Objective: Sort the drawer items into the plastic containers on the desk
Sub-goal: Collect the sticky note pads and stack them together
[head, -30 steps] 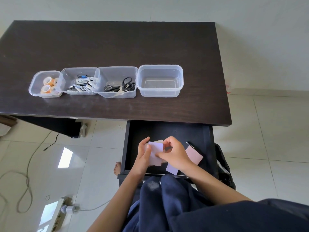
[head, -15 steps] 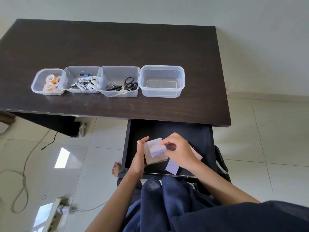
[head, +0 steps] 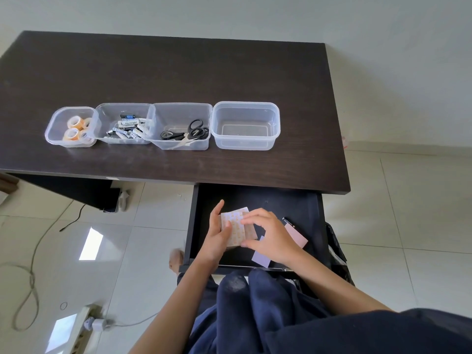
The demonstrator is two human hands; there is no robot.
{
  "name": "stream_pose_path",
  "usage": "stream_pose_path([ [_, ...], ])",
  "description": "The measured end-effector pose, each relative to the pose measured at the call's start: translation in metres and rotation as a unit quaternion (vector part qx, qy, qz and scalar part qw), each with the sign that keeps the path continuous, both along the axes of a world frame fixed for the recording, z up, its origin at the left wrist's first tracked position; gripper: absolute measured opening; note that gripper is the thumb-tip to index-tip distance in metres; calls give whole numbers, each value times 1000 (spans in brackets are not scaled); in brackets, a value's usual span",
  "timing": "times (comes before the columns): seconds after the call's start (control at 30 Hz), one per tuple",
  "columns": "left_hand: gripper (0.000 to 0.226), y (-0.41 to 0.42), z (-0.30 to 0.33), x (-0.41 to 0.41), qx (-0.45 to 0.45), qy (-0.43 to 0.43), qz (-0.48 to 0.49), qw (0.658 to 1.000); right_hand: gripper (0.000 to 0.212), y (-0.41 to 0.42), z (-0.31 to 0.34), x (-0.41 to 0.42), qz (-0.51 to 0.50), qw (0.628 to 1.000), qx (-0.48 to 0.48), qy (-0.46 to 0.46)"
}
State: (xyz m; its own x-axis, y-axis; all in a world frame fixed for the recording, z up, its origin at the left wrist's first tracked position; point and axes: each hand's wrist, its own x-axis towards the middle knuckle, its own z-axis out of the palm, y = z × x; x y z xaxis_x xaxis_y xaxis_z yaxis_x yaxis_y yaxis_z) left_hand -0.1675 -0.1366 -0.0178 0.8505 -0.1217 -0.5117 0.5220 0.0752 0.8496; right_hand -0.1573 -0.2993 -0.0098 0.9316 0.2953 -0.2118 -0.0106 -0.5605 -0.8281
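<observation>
Both hands are gathering note pads over the open drawer (head: 301, 200). The left hand (head: 217, 237) is cradling the pad stack (head: 236, 229) from its left side, fingers (head: 228, 227) curled onto the patterned top sheet. The right hand (head: 272, 238) is arching over the stack's right edge, thumb low and fingers spread, pinching it.

To do this well, the hands should be squaring the pads into one flush block, then lifting it as one so no pad slides out, and carrying it to the empty tub (head: 245, 125), the rightmost of four on the worktop (head: 178, 67).

The stack is lying flat, face up, its long axis running near-to-far, tilted slightly left at the far end. A pink pad (head: 297, 237), a lilac pad (head: 260, 259) and a pen (head: 288, 222) are lying in the drawer, still to be collected.
</observation>
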Motion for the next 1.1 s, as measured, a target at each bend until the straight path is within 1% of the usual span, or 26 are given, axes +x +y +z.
stream_pose_path([
  [0.1,48,0,0,0,15,-4,-8,1000,44,-2,-2,0,-7,1000,10,7],
  [0.13,46,0,0,0,19,-4,-10,1000,41,-4,-4,1,-29,999,20,6],
  [0.23,38,2,2,-1,39,2,-20,999,27,-16,-13,7,-146,988,35,17],
  [0.27,36,4,1,-2,44,6,-22,999,24,-22,-20,8,-173,985,22,18],
  [0.3,35,5,1,-2,47,7,-22,999,23,-28,-29,9,-178,984,-2,22],
  [0.33,34,7,0,-3,52,8,-19,998,26,-33,-39,9,-161,986,-36,35],
  [0.4,35,9,-1,-3,61,6,-15,998,38,-38,-60,6,-86,986,-118,85],
  [0.47,34,10,-2,-4,65,4,-16,998,49,-39,-79,0,-5,972,-192,134],
  [0.5,33,10,-2,-5,67,2,-16,998,54,-38,-86,-2,33,962,-230,143],
  [0.6,32,12,-4,-8,82,-5,-18,996,62,-33,-95,-2,119,932,-314,136],
  [0.67,32,12,-4,-9,91,-7,-22,996,61,-29,-96,1,124,928,-333,111],
  [0.73,33,12,-5,-10,100,-7,-26,995,60,-27,-96,6,112,935,-324,93],
  [0.83,32,13,-9,-8,117,-9,-28,993,61,-25,-96,13,84,953,-251,150],
  [0.93,32,12,-10,-4,122,-7,-34,992,71,-26,-95,17,76,956,-215,184],
  [0.97,32,12,-11,-2,124,-8,-38,992,70,-27,-92,18,59,958,-201,195],
  [1.0,32,12,-11,0,127,-10,-43,991,64,-30,-88,19,35,961,-183,204],
  [1.03,31,12,-12,2,127,-13,-48,991,53,-32,-82,20,7,967,-159,201],
  [1.1,31,12,-13,7,122,-19,-57,991,31,-36,-61,23,-66,980,-91,165],
])
